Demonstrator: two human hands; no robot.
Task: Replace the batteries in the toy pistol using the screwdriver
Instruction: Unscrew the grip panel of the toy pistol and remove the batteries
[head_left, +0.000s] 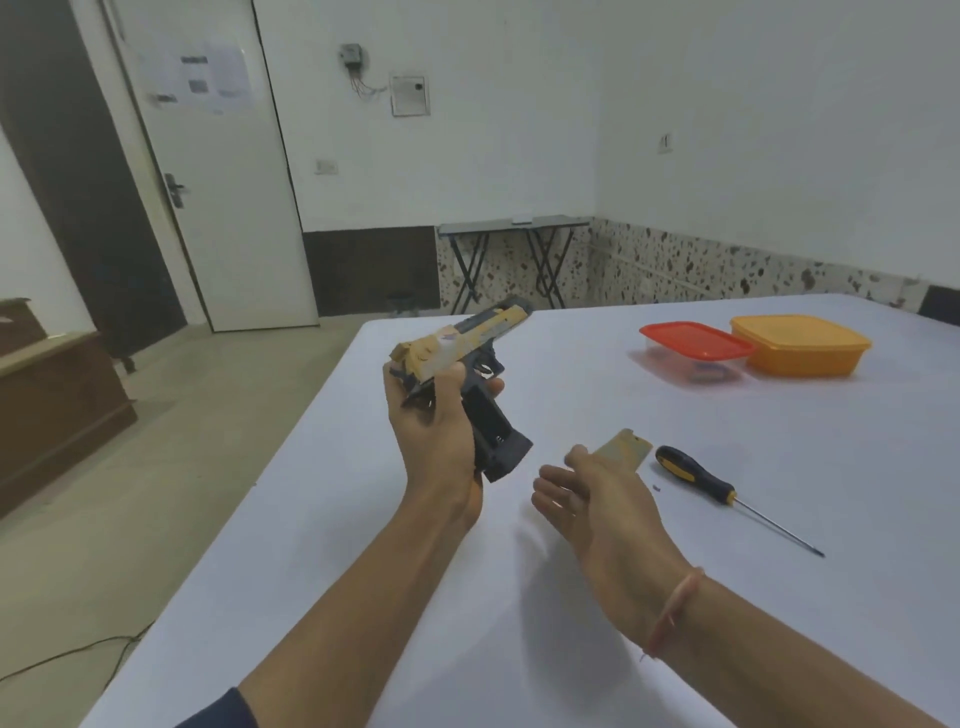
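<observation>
My left hand (436, 431) grips the toy pistol (467, 364) above the white table, barrel pointing away, tan slide up, dark grip pointing down toward me. The grip's battery compartment (493, 423) is uncovered and looks dark inside. My right hand (592, 493) hovers palm up just right of the grip, fingers apart, holding nothing. Behind its fingertips the tan battery cover (626, 449) lies on the table. A black and yellow screwdriver (696, 475) rests to the right, tip pointing right and toward me. A tiny dark speck, perhaps the screw (656, 487), lies beside its handle.
A clear box with a red lid (696, 345) and an orange lidded box (800, 343) stand at the far right of the table (519, 597). The table's left edge runs diagonally, with floor beyond. A folding table (511, 228) stands by the far wall.
</observation>
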